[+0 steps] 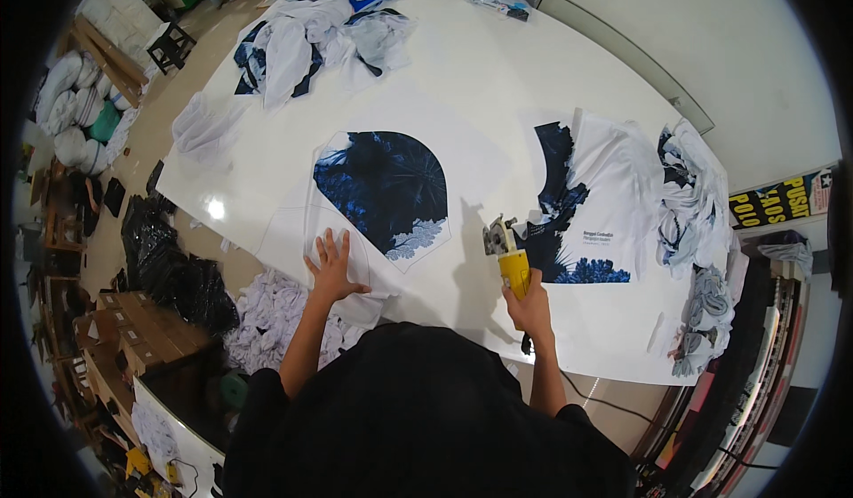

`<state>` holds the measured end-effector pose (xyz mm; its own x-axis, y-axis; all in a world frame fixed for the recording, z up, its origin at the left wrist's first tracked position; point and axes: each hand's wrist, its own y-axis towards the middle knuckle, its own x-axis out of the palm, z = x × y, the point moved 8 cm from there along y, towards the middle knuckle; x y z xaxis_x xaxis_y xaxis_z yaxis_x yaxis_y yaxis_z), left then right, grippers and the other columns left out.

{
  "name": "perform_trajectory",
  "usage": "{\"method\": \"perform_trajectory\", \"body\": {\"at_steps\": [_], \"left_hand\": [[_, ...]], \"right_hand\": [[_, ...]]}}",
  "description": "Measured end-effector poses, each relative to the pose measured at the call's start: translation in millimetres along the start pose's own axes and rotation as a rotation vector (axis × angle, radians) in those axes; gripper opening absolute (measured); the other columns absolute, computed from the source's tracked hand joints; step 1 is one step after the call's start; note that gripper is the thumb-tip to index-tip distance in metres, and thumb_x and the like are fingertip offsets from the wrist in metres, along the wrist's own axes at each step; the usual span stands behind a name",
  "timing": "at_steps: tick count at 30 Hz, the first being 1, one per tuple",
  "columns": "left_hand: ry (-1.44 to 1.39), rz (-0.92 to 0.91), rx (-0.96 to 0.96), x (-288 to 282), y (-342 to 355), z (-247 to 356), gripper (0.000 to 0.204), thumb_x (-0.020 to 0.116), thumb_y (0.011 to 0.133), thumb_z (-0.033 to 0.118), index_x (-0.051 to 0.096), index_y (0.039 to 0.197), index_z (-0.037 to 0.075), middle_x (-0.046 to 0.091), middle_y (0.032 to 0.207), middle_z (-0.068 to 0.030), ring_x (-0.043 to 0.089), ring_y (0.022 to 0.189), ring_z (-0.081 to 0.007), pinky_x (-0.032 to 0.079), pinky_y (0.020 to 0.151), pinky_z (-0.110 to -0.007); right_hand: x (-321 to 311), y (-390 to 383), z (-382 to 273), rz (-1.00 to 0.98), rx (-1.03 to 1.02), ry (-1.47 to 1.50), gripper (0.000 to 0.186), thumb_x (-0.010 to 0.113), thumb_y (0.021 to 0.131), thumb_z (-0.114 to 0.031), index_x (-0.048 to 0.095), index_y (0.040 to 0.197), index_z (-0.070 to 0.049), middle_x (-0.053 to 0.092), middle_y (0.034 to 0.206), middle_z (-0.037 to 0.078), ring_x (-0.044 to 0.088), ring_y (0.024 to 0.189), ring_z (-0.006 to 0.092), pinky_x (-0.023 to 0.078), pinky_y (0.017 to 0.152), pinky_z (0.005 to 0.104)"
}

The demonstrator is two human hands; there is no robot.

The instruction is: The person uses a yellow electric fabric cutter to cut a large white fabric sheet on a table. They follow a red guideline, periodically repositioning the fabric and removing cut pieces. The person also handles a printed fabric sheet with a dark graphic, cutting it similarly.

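My left hand lies spread on white fabric near the table's front edge. Beside it, the fabric carries a dark blue printed panel with a rounded top and a pale blue patterned corner. My right hand is wrapped round the yellow body of a handheld electric fabric cutter. The cutter's metal head points away from me, between the blue panel and a white garment piece with dark blue printed edges. I cannot tell whether the cutter touches the table.
The white table bears heaped cloth at the far left and scraps along its right edge. Below the left edge lie white offcuts, black plastic bags and cardboard boxes. A cable hangs at the lower right.
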<state>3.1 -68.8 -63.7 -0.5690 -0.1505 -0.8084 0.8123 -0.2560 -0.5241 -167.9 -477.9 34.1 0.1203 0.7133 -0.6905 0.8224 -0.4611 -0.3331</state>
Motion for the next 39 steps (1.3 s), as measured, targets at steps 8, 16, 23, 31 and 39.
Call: {"method": "perform_trajectory", "body": {"at_steps": [8, 16, 23, 31, 39], "left_hand": [[-0.018, 0.234, 0.197, -18, 19, 60, 0.14, 0.085, 0.061, 0.071, 0.009, 0.169, 0.024, -0.004, 0.174, -0.0204, -0.001, 0.157, -0.0522, 0.005, 0.115, -0.08], [0.125, 0.192, 0.436, -25, 61, 104, 0.133, 0.086, 0.062, 0.069, 0.017, 0.168, 0.027, 0.004, 0.174, -0.0187, 0.003, 0.158, -0.0484, 0.003, 0.12, -0.074], [0.299, 0.093, 0.703, -36, 106, 160, 0.117, 0.07, 0.066, 0.085, 0.029, 0.165, 0.036, 0.006, 0.175, -0.0128, 0.002, 0.159, -0.0465, -0.002, 0.117, -0.078], [0.207, 0.142, 0.417, -98, 281, 248, 0.118, 0.056, 0.075, 0.092, 0.016, 0.168, 0.031, 0.002, 0.175, -0.0146, -0.003, 0.158, -0.0486, -0.004, 0.114, -0.081], [-0.055, 0.506, 0.753, -127, 240, 219, 0.087, 0.063, 0.093, 0.06, 0.03, 0.164, 0.02, 0.024, 0.169, -0.0195, 0.02, 0.155, -0.0446, 0.013, 0.119, -0.073]], "right_hand": [[34, -50, -3, 0.001, 0.071, 0.003, 0.054, 0.068, 0.091, -0.029, 0.044, 0.129, 0.001, 0.069, 0.104, 0.035, 0.068, 0.097, 0.0537, 0.055, 0.084, 0.0566], [33, -63, 1, 0.086, 0.122, 0.016, 0.057, 0.069, 0.091, -0.029, 0.042, 0.128, 0.004, 0.068, 0.102, 0.037, 0.068, 0.097, 0.0545, 0.055, 0.083, 0.0565], [37, -92, 14, 0.14, 0.213, 0.051, 0.059, 0.07, 0.091, -0.03, 0.041, 0.128, 0.006, 0.068, 0.1, 0.037, 0.067, 0.097, 0.0548, 0.054, 0.081, 0.0567], [53, -132, 5, 0.22, 0.321, 0.106, 0.065, 0.076, 0.088, -0.031, 0.044, 0.131, 0.006, 0.069, 0.1, 0.036, 0.07, 0.095, 0.0506, 0.056, 0.083, 0.0524], [71, -149, 12, 0.219, 0.333, 0.04, 0.058, 0.073, 0.09, -0.028, 0.043, 0.129, 0.002, 0.068, 0.096, 0.035, 0.067, 0.092, 0.0546, 0.054, 0.077, 0.0568]]}}
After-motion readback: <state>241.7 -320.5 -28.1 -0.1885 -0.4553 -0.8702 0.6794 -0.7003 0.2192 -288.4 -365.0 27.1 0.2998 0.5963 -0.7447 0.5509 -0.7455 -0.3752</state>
